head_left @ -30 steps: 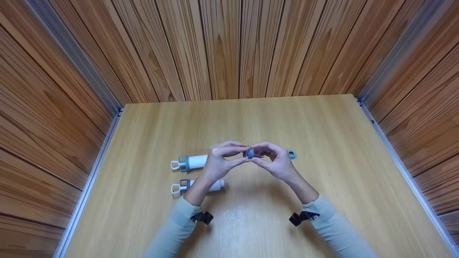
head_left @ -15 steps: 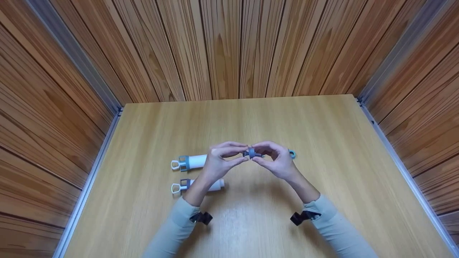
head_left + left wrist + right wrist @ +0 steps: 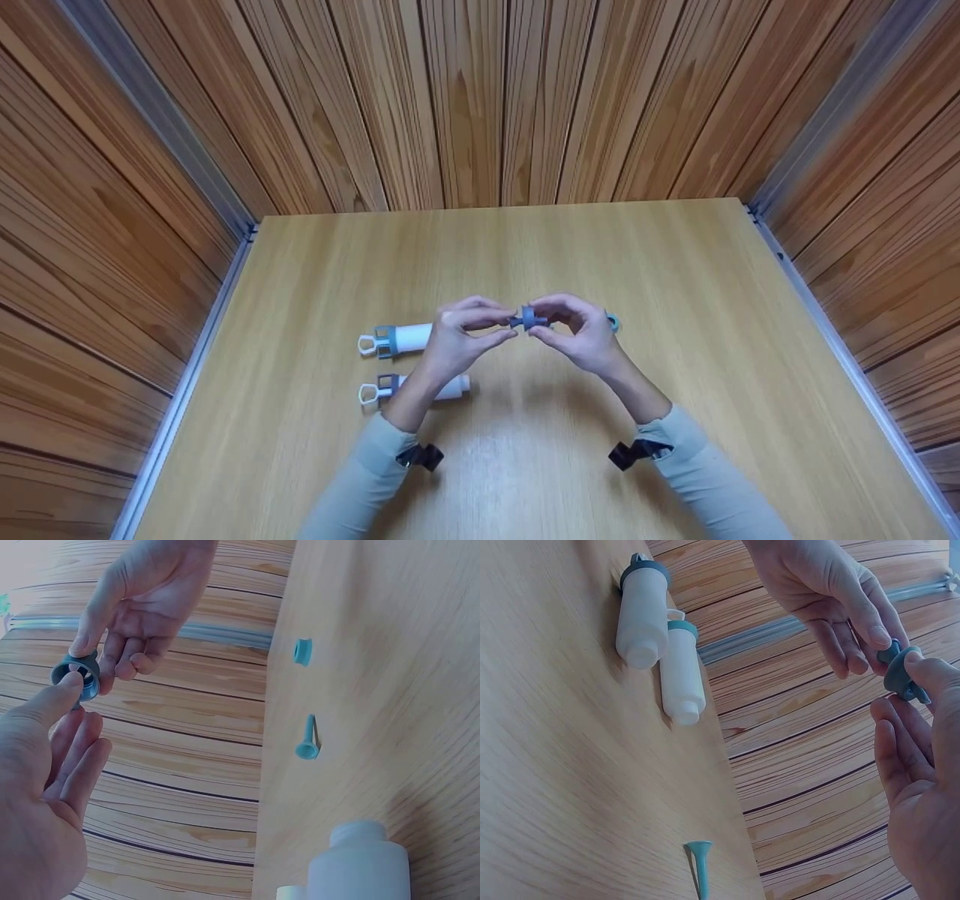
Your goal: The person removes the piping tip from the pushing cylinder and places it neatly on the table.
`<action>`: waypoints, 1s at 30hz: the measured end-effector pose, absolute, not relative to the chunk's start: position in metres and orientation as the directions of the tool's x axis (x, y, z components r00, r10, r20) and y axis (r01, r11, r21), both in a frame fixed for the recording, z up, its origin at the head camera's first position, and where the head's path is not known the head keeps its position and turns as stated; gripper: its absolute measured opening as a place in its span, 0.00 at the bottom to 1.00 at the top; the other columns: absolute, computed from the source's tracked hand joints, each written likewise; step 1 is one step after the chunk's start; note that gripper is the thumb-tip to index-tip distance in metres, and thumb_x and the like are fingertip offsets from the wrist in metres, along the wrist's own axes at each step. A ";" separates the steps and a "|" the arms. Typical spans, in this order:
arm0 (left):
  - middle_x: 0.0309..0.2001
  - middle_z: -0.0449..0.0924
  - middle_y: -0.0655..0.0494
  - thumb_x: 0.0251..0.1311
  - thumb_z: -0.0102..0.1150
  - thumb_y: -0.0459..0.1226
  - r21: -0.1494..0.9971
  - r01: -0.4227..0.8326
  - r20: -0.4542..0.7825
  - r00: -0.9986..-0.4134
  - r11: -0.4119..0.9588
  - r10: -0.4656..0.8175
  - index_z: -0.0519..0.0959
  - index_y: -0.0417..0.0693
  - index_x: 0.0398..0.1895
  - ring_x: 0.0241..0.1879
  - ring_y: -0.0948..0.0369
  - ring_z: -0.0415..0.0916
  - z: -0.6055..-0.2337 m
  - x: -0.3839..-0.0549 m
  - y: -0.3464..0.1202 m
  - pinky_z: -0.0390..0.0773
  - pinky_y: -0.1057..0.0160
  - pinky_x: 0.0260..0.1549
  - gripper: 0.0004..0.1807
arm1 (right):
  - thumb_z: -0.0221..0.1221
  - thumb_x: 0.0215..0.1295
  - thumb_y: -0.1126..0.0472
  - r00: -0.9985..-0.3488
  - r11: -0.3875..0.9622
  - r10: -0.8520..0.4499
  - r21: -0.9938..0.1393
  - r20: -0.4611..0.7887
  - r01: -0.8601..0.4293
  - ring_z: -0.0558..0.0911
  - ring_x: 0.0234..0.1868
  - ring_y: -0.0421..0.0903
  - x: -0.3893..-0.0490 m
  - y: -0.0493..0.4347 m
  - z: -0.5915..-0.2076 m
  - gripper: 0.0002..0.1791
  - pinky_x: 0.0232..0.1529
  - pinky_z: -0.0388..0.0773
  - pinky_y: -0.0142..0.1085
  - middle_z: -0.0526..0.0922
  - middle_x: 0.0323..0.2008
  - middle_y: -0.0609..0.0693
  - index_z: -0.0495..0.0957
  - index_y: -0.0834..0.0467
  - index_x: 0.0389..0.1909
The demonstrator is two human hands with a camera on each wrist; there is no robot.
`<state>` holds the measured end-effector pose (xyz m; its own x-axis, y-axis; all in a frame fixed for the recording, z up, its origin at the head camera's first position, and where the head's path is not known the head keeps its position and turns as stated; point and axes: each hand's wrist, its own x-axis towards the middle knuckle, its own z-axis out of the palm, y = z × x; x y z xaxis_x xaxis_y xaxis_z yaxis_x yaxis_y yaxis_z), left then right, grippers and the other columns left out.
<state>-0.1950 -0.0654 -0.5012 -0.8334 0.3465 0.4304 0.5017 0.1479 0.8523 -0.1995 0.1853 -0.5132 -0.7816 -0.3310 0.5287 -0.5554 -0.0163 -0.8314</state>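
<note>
Both hands meet above the table, fingertip to fingertip. My left hand (image 3: pixel 469 337) pinches the flared end of a dark blue-grey trumpet-shaped piece (image 3: pixel 515 322) between thumb and fingers. A matching ring-shaped collar (image 3: pixel 529 318) sits around its stem, and my right hand (image 3: pixel 576 336) pinches this collar from the right. In the left wrist view the collar (image 3: pixel 91 682) shows its hollow round opening, with my left thumb at it. The right wrist view shows the collar (image 3: pixel 900 676) from its other side, a narrow tip jutting out below my right thumb. Fingers hide part of both pieces.
Two white bottles lie left of centre, one with a teal collar (image 3: pixel 384 342), the other with a blue-grey collar (image 3: pixel 387 387); both have white loop handles. Beyond my right hand, a teal ring (image 3: pixel 302 652) and teal trumpet-shaped piece (image 3: pixel 307 746) rest on the table.
My right hand and the collar have shifted slightly right, while my left fingertips have drawn slightly left. More of the trumpet-shaped piece shows between the hands. The bottles have not moved.
</note>
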 end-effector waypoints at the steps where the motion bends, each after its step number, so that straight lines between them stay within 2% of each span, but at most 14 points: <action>1: 0.51 0.91 0.41 0.68 0.77 0.28 0.849 0.506 0.435 -0.832 0.149 0.344 0.93 0.39 0.55 0.54 0.45 0.93 -0.501 -0.195 -0.065 0.91 0.61 0.60 0.14 | 0.70 0.63 0.84 -0.783 -0.015 -0.329 -0.832 0.528 -0.555 0.90 0.52 0.32 -0.199 0.185 -0.513 0.21 0.56 0.88 0.26 0.92 0.53 0.33 0.82 0.77 0.57; 15: 0.51 0.92 0.42 0.67 0.78 0.29 0.848 0.508 0.438 -0.832 0.149 0.340 0.93 0.39 0.55 0.52 0.46 0.94 -0.502 -0.195 -0.065 0.92 0.60 0.59 0.14 | 0.73 0.68 0.77 -0.771 -0.007 -0.311 -0.813 0.555 -0.582 0.91 0.47 0.37 -0.201 0.196 -0.514 0.19 0.53 0.89 0.27 0.94 0.51 0.39 0.83 0.76 0.57; 22: 0.51 0.92 0.41 0.67 0.78 0.29 0.864 0.484 0.420 -0.845 0.139 0.332 0.93 0.39 0.55 0.52 0.45 0.94 -0.501 -0.194 -0.066 0.92 0.58 0.59 0.14 | 0.75 0.71 0.68 -0.768 -0.016 -0.307 -0.810 0.563 -0.587 0.92 0.46 0.42 -0.202 0.206 -0.516 0.20 0.52 0.89 0.27 0.93 0.50 0.38 0.83 0.77 0.57; 26: 0.51 0.92 0.41 0.67 0.78 0.29 0.867 0.479 0.415 -0.846 0.137 0.334 0.93 0.39 0.55 0.52 0.45 0.94 -0.501 -0.194 -0.066 0.92 0.55 0.59 0.14 | 0.74 0.71 0.69 -0.772 -0.014 -0.303 -0.812 0.560 -0.584 0.92 0.46 0.42 -0.202 0.213 -0.516 0.20 0.52 0.89 0.27 0.93 0.50 0.38 0.83 0.77 0.57; 30: 0.52 0.92 0.42 0.68 0.78 0.30 0.869 0.473 0.406 -0.850 0.146 0.336 0.93 0.40 0.56 0.53 0.46 0.93 -0.501 -0.194 -0.067 0.92 0.56 0.59 0.14 | 0.72 0.68 0.78 -0.769 -0.025 -0.288 -0.808 0.570 -0.589 0.91 0.46 0.38 -0.202 0.222 -0.518 0.18 0.52 0.89 0.26 0.93 0.48 0.39 0.82 0.79 0.56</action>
